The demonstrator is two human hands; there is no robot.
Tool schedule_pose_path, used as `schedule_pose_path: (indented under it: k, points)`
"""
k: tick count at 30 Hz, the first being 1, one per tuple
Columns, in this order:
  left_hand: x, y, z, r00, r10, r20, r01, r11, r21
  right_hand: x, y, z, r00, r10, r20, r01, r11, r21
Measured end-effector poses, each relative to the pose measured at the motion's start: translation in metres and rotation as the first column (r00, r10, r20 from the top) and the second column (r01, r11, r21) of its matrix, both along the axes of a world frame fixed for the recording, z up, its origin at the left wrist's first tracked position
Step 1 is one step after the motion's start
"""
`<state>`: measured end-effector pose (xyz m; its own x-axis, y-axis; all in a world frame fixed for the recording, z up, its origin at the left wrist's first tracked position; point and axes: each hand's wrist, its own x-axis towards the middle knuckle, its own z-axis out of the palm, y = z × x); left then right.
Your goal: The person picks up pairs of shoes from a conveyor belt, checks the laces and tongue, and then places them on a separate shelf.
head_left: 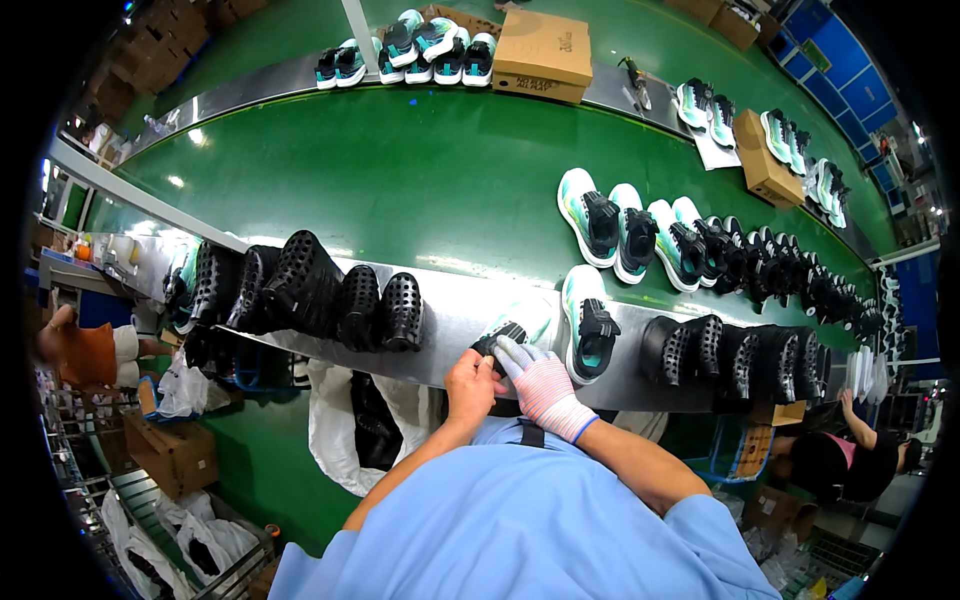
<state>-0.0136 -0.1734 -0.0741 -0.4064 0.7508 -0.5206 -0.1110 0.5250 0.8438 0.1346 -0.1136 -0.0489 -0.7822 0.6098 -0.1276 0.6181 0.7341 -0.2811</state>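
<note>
Two hands meet at the lower centre of the frame, the bare left hand (472, 385) and gloved right hand (540, 380) both clamped on a mint-soled shoe (512, 330) at the steel worktop (450, 300) edge, best kept steady beside its mate (588, 325).

We held a sneaker (512, 330) at the steel ledge (450, 310), bare left hand (472, 385) and gloved right hand (540, 380) both on it, another sneaker (590, 325) just beside, black perforated moulds (330, 295) lined left and right, green belt (400, 180) beyond carrying more pairs and a cardboard box (543, 52).
</note>
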Motion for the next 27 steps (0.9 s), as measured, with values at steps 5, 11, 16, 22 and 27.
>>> schedule_pose_path:
  k: [5,11,16,22,27]
  points:
    - [-0.002,-0.004,-0.005,0.997,-0.064,-0.034,0.064,0.998,0.01,-0.006,0.018,-0.009,0.965,-0.149,-0.218,0.114,0.98,-0.166]
    - [0.003,-0.004,-0.008,1.0,-0.014,-0.011,0.015,0.999,0.052,-0.024,0.038,-0.003,0.975,-0.201,-0.091,0.173,0.952,-0.251]
    - [0.0,-0.009,-0.018,1.0,-0.022,0.022,0.019,0.993,0.112,-0.034,0.032,0.008,0.952,-0.292,0.09,0.305,0.929,-0.211]
    - [0.002,-0.007,-0.017,0.996,-0.046,-0.077,0.054,0.992,0.113,-0.024,0.035,0.002,0.966,-0.206,-0.156,0.154,0.944,-0.293]
    - [0.001,-0.007,-0.014,0.984,-0.058,-0.168,0.079,0.99,0.12,-0.034,0.03,0.003,0.925,-0.38,-0.013,0.358,0.881,-0.309]
